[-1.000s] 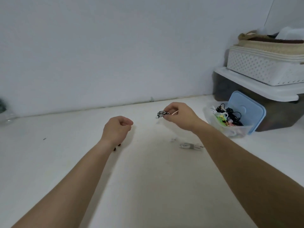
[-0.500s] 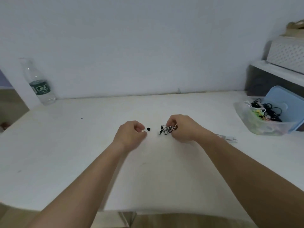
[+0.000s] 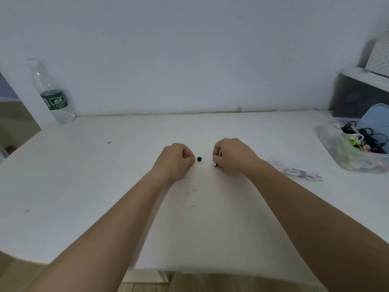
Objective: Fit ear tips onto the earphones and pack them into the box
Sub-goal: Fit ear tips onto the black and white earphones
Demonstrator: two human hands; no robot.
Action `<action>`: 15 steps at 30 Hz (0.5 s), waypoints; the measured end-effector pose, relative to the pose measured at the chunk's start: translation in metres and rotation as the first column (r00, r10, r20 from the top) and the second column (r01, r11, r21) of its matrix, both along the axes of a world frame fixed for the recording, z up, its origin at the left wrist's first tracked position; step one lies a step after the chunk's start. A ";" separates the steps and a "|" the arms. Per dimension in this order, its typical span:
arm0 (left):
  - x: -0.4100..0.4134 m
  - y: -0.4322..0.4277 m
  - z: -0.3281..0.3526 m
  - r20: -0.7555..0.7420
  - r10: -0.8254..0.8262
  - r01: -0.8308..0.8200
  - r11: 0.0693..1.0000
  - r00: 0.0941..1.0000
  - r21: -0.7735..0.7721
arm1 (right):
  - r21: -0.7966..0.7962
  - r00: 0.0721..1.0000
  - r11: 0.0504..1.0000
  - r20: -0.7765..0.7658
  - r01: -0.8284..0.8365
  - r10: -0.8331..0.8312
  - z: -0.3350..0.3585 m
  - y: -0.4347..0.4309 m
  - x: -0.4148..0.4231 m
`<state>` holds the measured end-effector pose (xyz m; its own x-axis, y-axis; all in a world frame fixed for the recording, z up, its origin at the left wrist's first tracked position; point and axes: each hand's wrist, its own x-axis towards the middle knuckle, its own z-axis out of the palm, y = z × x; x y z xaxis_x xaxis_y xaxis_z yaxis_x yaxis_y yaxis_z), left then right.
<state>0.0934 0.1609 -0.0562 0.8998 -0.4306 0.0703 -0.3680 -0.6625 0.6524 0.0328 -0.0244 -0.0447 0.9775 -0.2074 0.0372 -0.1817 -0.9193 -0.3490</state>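
A small black ear tip (image 3: pixel 199 159) lies on the white table (image 3: pixel 105 186) between my two hands. My left hand (image 3: pixel 175 160) rests just left of it with its fingers curled shut; I cannot see anything in it. My right hand (image 3: pixel 233 155) is closed on a coiled earphone (image 3: pixel 216 164), of which only a white and black bit shows under the fingers. A clear plastic box (image 3: pixel 347 157) with several tangled earphones stands at the right, its blue lid (image 3: pixel 374 114) propped behind it.
A coiled white cable (image 3: pixel 299 172) lies on the table right of my right wrist. A water bottle (image 3: pixel 52 93) stands at the back left by the wall. A dark bin with a white basket on top (image 3: pixel 362 93) sits at the back right.
Both hands have come down and closer to the table's middle. My right hand lowered the earphone to the table beside the black ear tip. The view swung left, showing the bottle.
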 end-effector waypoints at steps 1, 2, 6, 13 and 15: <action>0.003 -0.001 0.000 -0.001 0.007 -0.007 1.000 1.000 -0.027 | 0.033 1.000 0.999 0.013 0.005 -0.006 -0.001 -0.001 0.002; 0.006 -0.002 0.002 -0.003 0.020 -0.020 0.997 1.000 -0.075 | 0.094 0.999 0.995 0.033 0.010 -0.013 -0.001 -0.002 0.002; 0.015 -0.014 0.009 -0.086 0.039 -0.070 0.914 0.996 -0.399 | 0.418 0.977 0.908 0.206 -0.032 -0.061 -0.004 -0.013 0.003; 0.015 -0.049 0.022 -0.229 -0.094 -0.090 0.730 0.969 -0.677 | 0.804 0.919 0.571 0.337 -0.166 -0.207 -0.008 -0.024 -0.003; 0.014 -0.056 0.019 -0.248 -0.114 -0.092 0.722 0.962 -0.686 | 0.815 0.916 0.548 0.346 -0.188 -0.201 -0.012 -0.029 -0.001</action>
